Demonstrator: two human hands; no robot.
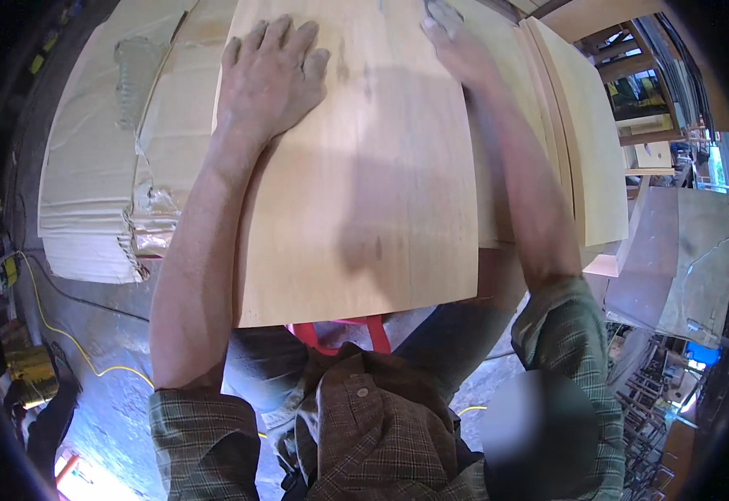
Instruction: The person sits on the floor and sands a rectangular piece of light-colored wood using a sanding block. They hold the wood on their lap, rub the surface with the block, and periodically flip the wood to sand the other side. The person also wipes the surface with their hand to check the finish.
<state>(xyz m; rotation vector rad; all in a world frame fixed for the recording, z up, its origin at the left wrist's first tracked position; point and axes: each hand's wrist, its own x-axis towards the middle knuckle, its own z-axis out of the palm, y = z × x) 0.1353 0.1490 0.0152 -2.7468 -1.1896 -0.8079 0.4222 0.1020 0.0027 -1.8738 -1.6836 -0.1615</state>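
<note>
A pale wooden board point(314, 242) lies lengthwise in front of me, its near end reaching over my lap. My left hand point(272, 79) rests flat on its far left part, fingers spread, holding nothing. Toward the board's far right edge, my right hand point(460, 50) is bent over a small dark grey thing point(445, 10) at the top rim of the view. Blur and the picture's edge keep me from making out what that is. Shadows of my head and arm fall across the board.
Flattened cardboard point(89, 175), torn at its near edge, lies to the left. More pale boards point(585, 125) are on the right. A red stool point(377, 334) shows under the board's near end. A yellow cable point(72, 338) runs along the floor at left. Metal pieces point(644, 409) crowd the lower right.
</note>
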